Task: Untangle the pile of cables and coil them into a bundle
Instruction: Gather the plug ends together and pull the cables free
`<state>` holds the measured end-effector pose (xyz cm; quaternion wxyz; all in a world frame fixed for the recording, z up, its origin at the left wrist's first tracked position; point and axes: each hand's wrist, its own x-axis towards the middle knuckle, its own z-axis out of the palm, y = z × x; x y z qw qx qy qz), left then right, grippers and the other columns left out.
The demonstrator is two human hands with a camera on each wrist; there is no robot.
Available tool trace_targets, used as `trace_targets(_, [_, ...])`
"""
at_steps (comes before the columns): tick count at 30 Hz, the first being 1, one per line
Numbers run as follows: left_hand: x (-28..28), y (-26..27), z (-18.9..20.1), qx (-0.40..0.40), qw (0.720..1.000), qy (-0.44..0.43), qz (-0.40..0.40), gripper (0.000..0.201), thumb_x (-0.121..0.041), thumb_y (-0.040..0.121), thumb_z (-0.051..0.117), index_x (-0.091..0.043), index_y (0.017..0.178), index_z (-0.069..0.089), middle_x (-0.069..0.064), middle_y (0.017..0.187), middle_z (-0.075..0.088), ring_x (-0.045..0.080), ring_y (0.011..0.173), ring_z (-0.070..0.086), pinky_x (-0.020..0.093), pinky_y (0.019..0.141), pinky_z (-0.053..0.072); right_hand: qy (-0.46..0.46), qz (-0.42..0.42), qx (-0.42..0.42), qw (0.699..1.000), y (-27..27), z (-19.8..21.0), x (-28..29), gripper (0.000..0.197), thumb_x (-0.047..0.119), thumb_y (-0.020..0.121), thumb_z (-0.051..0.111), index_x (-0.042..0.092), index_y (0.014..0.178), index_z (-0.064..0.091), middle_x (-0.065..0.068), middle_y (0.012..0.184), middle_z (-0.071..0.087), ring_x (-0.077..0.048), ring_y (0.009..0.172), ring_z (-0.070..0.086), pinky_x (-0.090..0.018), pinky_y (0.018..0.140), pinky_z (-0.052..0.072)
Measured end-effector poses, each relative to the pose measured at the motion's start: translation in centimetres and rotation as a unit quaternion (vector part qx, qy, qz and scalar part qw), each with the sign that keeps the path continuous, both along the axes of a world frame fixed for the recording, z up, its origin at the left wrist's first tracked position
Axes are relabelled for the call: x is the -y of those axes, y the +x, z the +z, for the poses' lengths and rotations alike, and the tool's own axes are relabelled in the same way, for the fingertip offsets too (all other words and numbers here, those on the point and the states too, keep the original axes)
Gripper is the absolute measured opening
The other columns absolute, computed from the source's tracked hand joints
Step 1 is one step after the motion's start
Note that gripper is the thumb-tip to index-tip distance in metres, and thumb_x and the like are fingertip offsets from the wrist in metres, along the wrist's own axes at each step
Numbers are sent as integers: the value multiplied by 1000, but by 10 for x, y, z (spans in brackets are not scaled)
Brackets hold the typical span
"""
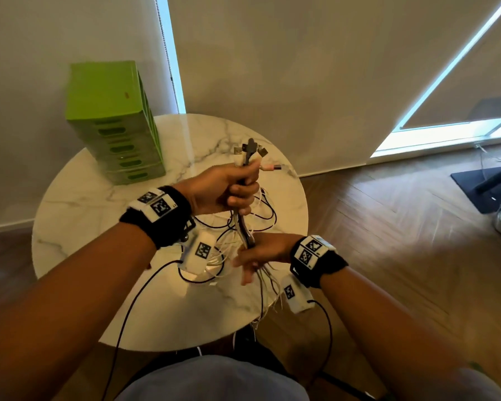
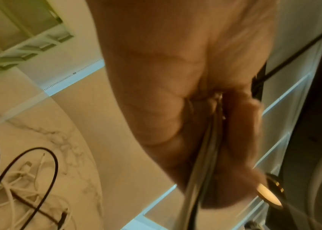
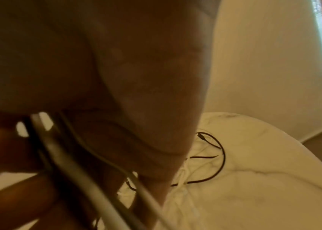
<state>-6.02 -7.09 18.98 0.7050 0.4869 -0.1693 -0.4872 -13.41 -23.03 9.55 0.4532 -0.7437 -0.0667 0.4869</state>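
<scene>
A: Nearest us, the right hand [image 1: 261, 251] is closing round the cables [image 1: 245, 227] low down, some fingers sticking out straight while loose strands are hanging past the table [image 1: 104, 198] edge

B: And the left hand [image 1: 223, 192] is gripping the same cables in a fist higher up, with the plug ends [image 1: 250, 153] poking out above it

A: The slack is lying in black and white loops on the marble top beneath both hands

B: Further back, a green drawer unit [image 1: 113, 123] is standing at the table's far left edge, against the wall
</scene>
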Motion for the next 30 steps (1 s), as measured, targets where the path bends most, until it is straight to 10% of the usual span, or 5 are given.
trace_targets(6, [-33,21,-10,-21,984,-60,164,21,-27,105,43,-21,85,49,-3,71,35,16,67,44,41,97,45,-178,-133,221,950,28,0,42,42,41,95,67,15,65,54,-8,62,60,-28,65,62,-36,67,47])
trace_targets(10, [-34,36,-19,-32,927,-115,354,22,-34,107,43,-26,87,44,-6,71,37,11,62,38,31,78,42,-185,-136,413,881,32,6,32,28,44,96,62,18,97,53,-6,81,63,-29,77,60,-36,68,42])
trace_targets(16, [-52,59,-21,12,847,-85,524,22,-40,108,38,-27,91,42,-8,68,38,5,50,25,20,47,24,-181,17,444,877,2,-9,-39,84,54,100,49,10,159,8,-19,154,41,-39,116,62,-48,89,54])
trace_targets(23, [-81,48,-53,-9,886,30,463,27,-38,109,38,-22,89,47,-10,57,32,5,47,22,23,49,18,-154,92,333,926,2,-36,-63,79,63,100,35,16,159,12,-10,158,34,-28,137,45,-44,105,45])
trace_targets(30, [-118,31,-85,-59,868,94,484,11,-19,104,52,-27,97,54,-7,59,19,10,51,13,27,52,12,-91,76,283,952,66,-48,-62,52,46,108,32,12,91,67,-10,92,66,-25,88,61,-40,84,47])
